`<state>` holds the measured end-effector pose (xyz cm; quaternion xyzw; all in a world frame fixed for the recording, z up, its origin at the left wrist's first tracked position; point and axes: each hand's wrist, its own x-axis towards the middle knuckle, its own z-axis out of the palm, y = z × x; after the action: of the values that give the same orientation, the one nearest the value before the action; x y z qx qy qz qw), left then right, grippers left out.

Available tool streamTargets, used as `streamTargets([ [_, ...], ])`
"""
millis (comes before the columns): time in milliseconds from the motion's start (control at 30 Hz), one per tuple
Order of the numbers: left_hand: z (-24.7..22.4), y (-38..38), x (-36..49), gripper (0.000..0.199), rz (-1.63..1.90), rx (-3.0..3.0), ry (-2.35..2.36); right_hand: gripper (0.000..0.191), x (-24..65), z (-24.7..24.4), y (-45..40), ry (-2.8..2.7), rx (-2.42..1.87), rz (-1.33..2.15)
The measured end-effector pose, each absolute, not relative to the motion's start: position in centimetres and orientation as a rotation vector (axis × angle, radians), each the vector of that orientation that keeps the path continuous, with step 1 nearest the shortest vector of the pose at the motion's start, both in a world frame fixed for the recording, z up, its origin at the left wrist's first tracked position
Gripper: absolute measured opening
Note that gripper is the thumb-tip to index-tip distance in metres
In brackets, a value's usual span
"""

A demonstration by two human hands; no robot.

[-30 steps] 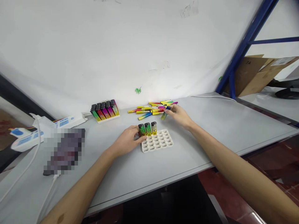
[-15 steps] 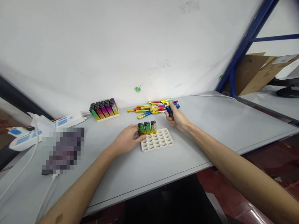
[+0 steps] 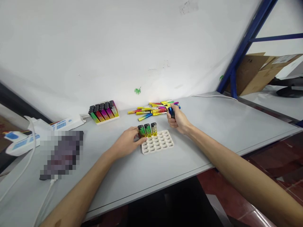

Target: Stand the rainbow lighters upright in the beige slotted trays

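Observation:
Three lighters with black tops, two green (image 3: 147,130) and one clear-yellow (image 3: 154,129), stand upright in the back row of a white tray with slots (image 3: 158,144). My left hand (image 3: 126,142) is at the tray's left edge, its thumb and fingers closed round the leftmost green lighter (image 3: 142,131). Farther right, my right hand (image 3: 178,119) grips a blue lighter (image 3: 170,111) above the table. Behind it lies a loose pile of shiny coloured lighters (image 3: 158,111).
A full tray of lighters (image 3: 104,112) stands by the wall at the back left. Left of it are power strips (image 3: 62,124), white cables and a blurred dark object (image 3: 63,154). Cardboard boxes (image 3: 258,71) sit behind the blue frame (image 3: 246,47) at right.
The whole view has shifted slightly. Both hands keep nearly the same places and grips, and the three lighters in the tray have not moved.

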<state>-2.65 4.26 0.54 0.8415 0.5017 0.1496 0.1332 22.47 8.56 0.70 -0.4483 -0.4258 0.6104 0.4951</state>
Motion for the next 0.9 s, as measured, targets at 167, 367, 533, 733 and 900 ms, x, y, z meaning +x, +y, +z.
streamTargets([
  [167, 0.6, 4.3, -2.7, 0.035, 0.442, 2.433, 1.444, 0.048, 22.5, 0.7, 8.6, -1.051, -1.092, 1.511],
  [367, 0.6, 4.2, -2.7, 0.035, 0.457, 2.424, 1.450, 0.045, 22.0, 1.0, 8.1, -1.042, -1.133, 1.504],
  [533, 0.6, 4.2, -2.6, 0.033, 0.469, 2.423, 1.443, 0.048, 21.7, 0.9, 7.9, -1.073, -1.182, 1.515],
  [733, 0.6, 4.3, -2.7, 0.035, 0.453, 2.435, 1.445, 0.045, 21.7, -0.1, 8.4, -1.143, -1.050, 1.455],
  [900, 0.6, 4.2, -2.6, 0.034, 0.441, 2.432, 1.432, 0.029, 21.9, -0.3, 8.3, -1.297, -0.894, 1.378],
])
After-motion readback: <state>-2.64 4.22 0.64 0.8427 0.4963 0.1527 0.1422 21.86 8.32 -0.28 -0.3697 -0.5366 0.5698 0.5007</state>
